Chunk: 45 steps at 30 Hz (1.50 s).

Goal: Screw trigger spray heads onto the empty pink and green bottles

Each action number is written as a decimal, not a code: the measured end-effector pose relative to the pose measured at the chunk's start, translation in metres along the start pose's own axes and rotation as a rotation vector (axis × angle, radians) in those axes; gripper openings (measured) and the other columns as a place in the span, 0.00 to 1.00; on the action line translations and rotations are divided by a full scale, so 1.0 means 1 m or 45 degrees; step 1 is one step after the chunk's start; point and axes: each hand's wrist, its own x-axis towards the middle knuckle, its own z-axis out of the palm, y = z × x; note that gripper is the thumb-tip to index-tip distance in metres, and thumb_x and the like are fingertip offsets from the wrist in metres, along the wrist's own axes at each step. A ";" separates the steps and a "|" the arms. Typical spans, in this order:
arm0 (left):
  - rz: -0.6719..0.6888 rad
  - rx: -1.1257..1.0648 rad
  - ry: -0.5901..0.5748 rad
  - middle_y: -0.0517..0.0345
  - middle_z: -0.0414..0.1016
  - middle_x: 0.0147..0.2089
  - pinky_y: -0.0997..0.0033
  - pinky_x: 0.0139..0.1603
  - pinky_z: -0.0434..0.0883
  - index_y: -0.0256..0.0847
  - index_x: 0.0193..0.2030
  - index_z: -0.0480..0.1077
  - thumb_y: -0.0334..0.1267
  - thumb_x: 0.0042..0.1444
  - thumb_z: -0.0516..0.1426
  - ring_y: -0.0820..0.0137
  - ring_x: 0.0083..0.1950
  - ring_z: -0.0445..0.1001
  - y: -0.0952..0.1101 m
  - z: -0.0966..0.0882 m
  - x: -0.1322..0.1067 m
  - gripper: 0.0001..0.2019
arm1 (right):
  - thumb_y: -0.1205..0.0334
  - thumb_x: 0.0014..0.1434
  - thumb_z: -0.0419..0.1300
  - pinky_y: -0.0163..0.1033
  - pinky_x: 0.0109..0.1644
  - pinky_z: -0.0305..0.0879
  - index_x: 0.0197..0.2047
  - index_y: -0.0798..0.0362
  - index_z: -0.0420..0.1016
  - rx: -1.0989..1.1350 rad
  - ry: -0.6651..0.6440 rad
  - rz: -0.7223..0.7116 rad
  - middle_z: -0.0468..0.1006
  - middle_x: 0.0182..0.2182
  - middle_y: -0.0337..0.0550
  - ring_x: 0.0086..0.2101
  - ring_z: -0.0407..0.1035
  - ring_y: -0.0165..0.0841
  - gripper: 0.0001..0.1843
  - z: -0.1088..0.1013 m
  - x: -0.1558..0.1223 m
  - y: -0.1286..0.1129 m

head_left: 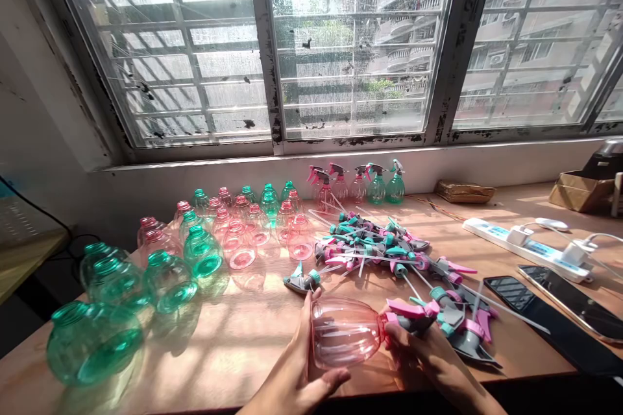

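My left hand [302,369] is wrapped round a pink transparent bottle [343,331], held on its side near the table's front edge. My right hand [418,353] grips a pink and grey spray trigger head [411,312] at the bottle's neck. A heap of loose trigger heads [384,249] with white dip tubes, in pink, teal and grey, lies just beyond my hands.
Several empty green and pink bottles [204,246] stand on the left of the wooden table [243,337]. Several bottles with triggers fitted [360,183] line the wall under the window. A power strip [528,240] and two phones [574,301] lie at the right, with a cardboard box [579,188] behind.
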 end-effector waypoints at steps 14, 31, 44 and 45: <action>0.018 -0.005 -0.015 0.59 0.33 0.86 0.42 0.83 0.42 0.63 0.82 0.27 0.55 0.69 0.59 0.47 0.84 0.40 -0.005 -0.005 -0.001 0.48 | 0.39 0.57 0.72 0.39 0.28 0.63 0.25 0.50 0.76 -0.005 -0.045 -0.055 0.77 0.18 0.39 0.21 0.70 0.36 0.25 -0.001 0.003 0.003; 0.081 0.043 0.039 0.51 0.40 0.85 0.44 0.76 0.62 0.62 0.82 0.27 0.55 0.68 0.60 0.45 0.75 0.63 -0.024 -0.002 0.001 0.50 | 0.39 0.56 0.72 0.37 0.29 0.59 0.26 0.54 0.79 -0.019 -0.081 -0.005 0.76 0.22 0.41 0.23 0.69 0.34 0.26 -0.001 0.002 0.001; 0.053 -0.011 0.116 0.45 0.50 0.82 0.49 0.72 0.68 0.58 0.82 0.27 0.60 0.66 0.60 0.49 0.70 0.70 -0.008 0.002 0.001 0.52 | 0.31 0.52 0.71 0.40 0.27 0.50 0.23 0.51 0.77 -0.094 -0.050 0.032 0.68 0.15 0.35 0.20 0.62 0.33 0.30 -0.007 0.009 0.014; 0.034 -0.019 0.104 0.46 0.49 0.82 0.49 0.72 0.67 0.58 0.82 0.28 0.59 0.67 0.61 0.48 0.71 0.68 -0.008 0.000 0.000 0.52 | 0.30 0.51 0.72 0.40 0.27 0.50 0.23 0.52 0.76 -0.101 -0.052 0.034 0.68 0.15 0.35 0.20 0.61 0.33 0.31 -0.007 0.009 0.014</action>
